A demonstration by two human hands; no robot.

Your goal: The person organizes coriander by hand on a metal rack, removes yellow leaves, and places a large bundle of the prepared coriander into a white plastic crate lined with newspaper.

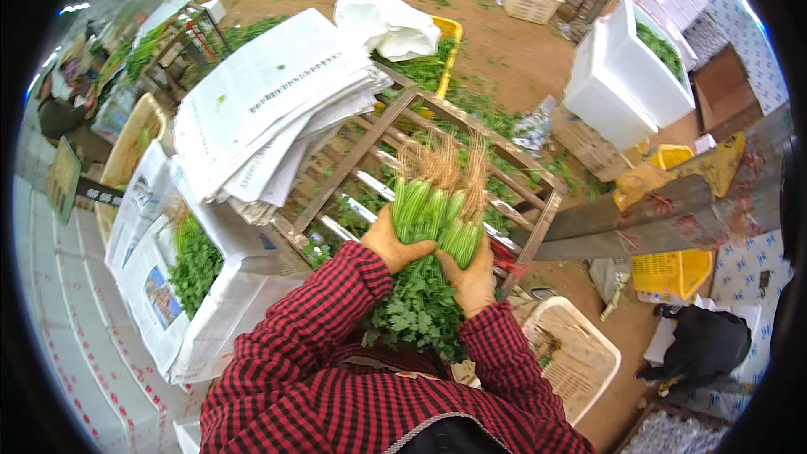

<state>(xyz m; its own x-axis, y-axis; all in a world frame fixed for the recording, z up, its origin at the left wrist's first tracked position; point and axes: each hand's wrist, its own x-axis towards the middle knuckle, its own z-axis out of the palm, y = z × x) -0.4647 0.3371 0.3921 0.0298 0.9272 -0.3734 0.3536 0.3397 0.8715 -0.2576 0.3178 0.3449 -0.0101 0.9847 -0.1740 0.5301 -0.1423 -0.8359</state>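
A thick bundle of coriander (427, 219) lies between my hands, its pale brown roots pointing away from me and its leafy tops hanging toward my body. My left hand (388, 242) grips the stems from the left side. From the right, my right hand (471, 279) wraps round them, and both thumbs meet over the front. The roots reach over a slatted wooden rack (504, 147) with several metal bars across it. What the bundle rests on underneath is hidden.
A stack of newspapers (261, 109) sits at the rack's left. Below it, a paper-lined box (244, 282) holds more greens. An off-white plastic basket (580, 345) stands at my right, under a metal beam (664, 210). White foam boxes (618, 76) stand at far right.
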